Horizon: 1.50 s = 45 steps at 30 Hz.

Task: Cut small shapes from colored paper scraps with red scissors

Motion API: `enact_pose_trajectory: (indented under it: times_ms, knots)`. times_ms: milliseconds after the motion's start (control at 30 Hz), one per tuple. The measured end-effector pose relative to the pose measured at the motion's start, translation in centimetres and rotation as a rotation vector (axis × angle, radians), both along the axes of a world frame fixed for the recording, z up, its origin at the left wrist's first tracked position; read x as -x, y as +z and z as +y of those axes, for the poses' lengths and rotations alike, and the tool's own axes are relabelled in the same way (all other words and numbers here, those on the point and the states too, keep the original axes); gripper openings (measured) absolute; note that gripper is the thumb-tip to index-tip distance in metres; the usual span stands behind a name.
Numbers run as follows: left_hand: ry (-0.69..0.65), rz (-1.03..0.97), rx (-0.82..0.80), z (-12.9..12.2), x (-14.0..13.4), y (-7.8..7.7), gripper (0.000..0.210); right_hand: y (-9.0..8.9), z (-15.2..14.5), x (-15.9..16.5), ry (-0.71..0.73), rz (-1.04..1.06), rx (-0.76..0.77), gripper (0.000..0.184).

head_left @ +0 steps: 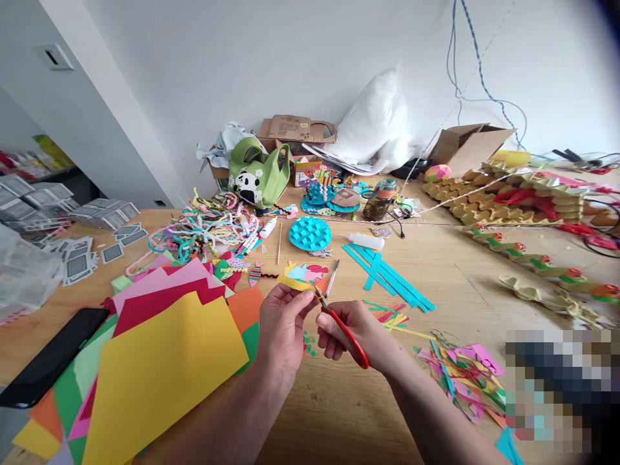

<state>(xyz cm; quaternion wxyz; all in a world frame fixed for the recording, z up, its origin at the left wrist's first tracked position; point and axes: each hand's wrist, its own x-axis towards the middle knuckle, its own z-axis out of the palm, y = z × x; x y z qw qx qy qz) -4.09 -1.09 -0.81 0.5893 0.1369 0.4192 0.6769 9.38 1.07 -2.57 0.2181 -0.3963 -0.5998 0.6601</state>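
Note:
Between thumb and fingers, my left hand (pixel 285 316) pinches a small yellow paper piece (pixel 292 282) above the wooden table (pixel 339 413). My right hand (pixel 351 332) is closed around the red-handled scissors (pixel 346 330), whose blades meet the paper's right end near my left thumb. Just beyond lie colourful paper fish cutouts (pixel 305 269) and a pen (pixel 332 279). Small green paper bits (pixel 309 343) show on the table between my hands. Thin coloured paper strips (pixel 394 318) lie right of the scissors.
Stacked coloured paper sheets (pixel 169 361) and a black phone (pixel 53 355) lie left. Behind are pipe cleaners (pixel 203 226), a turquoise disc (pixel 310 234) and a glue bottle (pixel 366 241). Blue strips (pixel 387 278), paper scraps (pixel 467 381) and egg cartons (pixel 484 200) lie right.

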Motion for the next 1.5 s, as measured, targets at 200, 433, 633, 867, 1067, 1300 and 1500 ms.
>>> enact_pose_trajectory:
  times_ms: [200,433,633,867,1067,1300,1500]
  knots:
    - [0.001,0.026,-0.02,0.2,0.2,-0.1,0.026,0.2,0.1,0.3,-0.017,0.005,0.047,0.053]
    - [-0.046,0.023,-0.001,0.4,0.3,-0.5,0.024,0.5,0.4,0.2,-0.036,-0.01,0.056,0.053]
    - [-0.013,-0.032,0.006,0.7,0.4,-0.8,0.025,-0.3,0.6,0.2,0.042,-0.012,0.043,0.052]
    - [-0.043,-0.056,0.015,0.5,0.1,-1.0,0.023,-0.6,0.6,0.4,0.041,0.035,0.055,0.055]
    - [-0.081,-0.035,-0.02,0.2,-0.4,-1.1,0.019,-0.5,0.7,0.2,0.022,0.04,0.087,0.056]
    - [-0.072,-0.042,-0.03,0.3,-0.4,-1.3,0.018,-0.4,0.8,0.4,0.016,0.049,0.112,0.055]
    - [-0.079,-0.052,-0.032,0.5,-0.4,-1.8,0.017,-0.8,0.9,0.6,-0.003,0.036,0.12,0.054]
